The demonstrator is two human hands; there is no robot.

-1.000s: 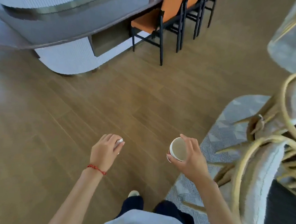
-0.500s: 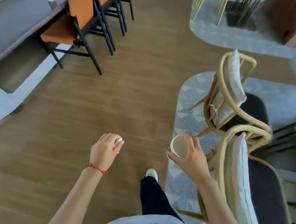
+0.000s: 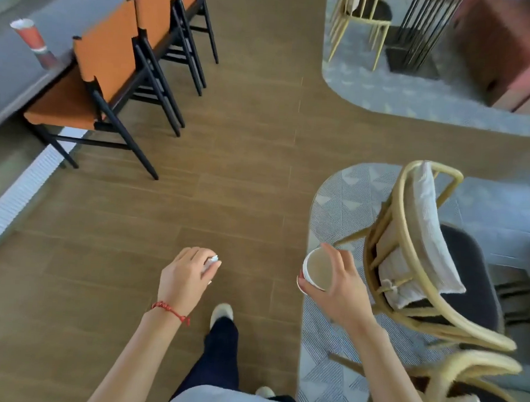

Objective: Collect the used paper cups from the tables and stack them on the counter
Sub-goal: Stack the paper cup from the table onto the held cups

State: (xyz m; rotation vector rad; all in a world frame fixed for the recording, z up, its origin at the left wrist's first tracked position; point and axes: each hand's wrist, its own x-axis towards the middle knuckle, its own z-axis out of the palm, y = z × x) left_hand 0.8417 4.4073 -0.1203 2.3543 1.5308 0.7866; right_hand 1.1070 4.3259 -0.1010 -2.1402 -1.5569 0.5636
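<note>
My right hand (image 3: 340,289) grips a white paper cup (image 3: 317,269) with a red outside, its mouth tilted toward me and its inside showing. My left hand (image 3: 186,278) is curled over a small white object (image 3: 214,258); only a sliver of it shows, so I cannot tell what it is. Far off at the upper left, a red paper cup stack (image 3: 32,42) stands on the grey counter (image 3: 15,74). Both hands hang over the wooden floor, well away from the counter.
Orange chairs with black frames (image 3: 111,69) line the counter's edge at the left. A rattan chair with a white cushion (image 3: 414,248) stands on a grey patterned rug (image 3: 343,205) at my right; another is at the bottom right. My legs and shoe (image 3: 221,312) are below.
The view has swung right and forward along the counter: the red cup stack and chairs are closer, and more rug and rattan chairs appear. Both hands keep their grips.
</note>
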